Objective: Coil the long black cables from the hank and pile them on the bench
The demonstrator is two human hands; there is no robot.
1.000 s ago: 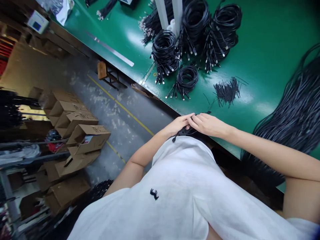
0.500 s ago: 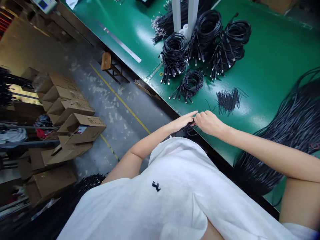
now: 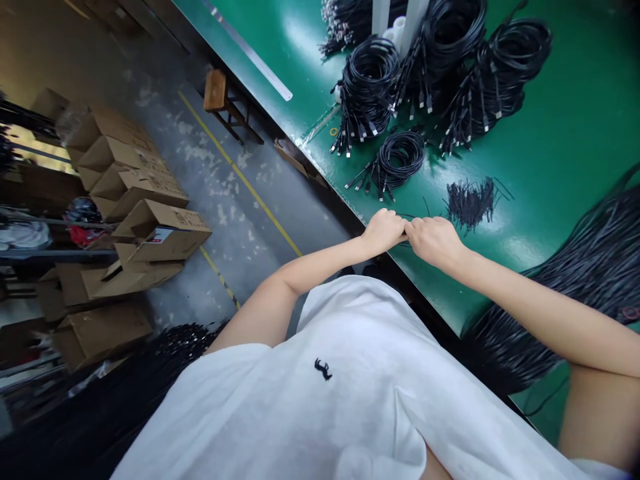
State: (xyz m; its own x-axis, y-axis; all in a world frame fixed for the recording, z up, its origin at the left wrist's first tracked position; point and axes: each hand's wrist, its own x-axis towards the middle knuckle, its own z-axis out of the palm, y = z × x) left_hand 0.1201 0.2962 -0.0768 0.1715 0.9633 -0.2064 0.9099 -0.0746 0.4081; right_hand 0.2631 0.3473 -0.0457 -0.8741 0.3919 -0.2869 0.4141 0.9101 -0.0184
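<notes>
My left hand (image 3: pixel 384 232) and my right hand (image 3: pixel 434 241) meet at the near edge of the green table, knuckles up and fingertips pressed together. Both are closed on a black cable, most of it hidden beneath them; a thin dark strand (image 3: pixel 407 215) shows just past the fingers. Beyond my hands lies a small coiled bundle of black cables (image 3: pixel 415 150) with metal plug ends. To the right of it is a pile of short black ties (image 3: pixel 469 201), close to my right hand.
Larger cable coils (image 3: pixel 373 73) stand farther back beside white posts. A metal ruler (image 3: pixel 255 57) lies along the table's left edge. Loose black cables (image 3: pixel 565 287) cover the right side. A wooden stool (image 3: pixel 216 90) and cardboard boxes (image 3: pixel 165 230) stand on the floor at left.
My left hand has gone from extended fingers to a closed grip and turned knuckles up against my right hand. The dark bundle below the hands is now mostly hidden. The view has shifted slightly.
</notes>
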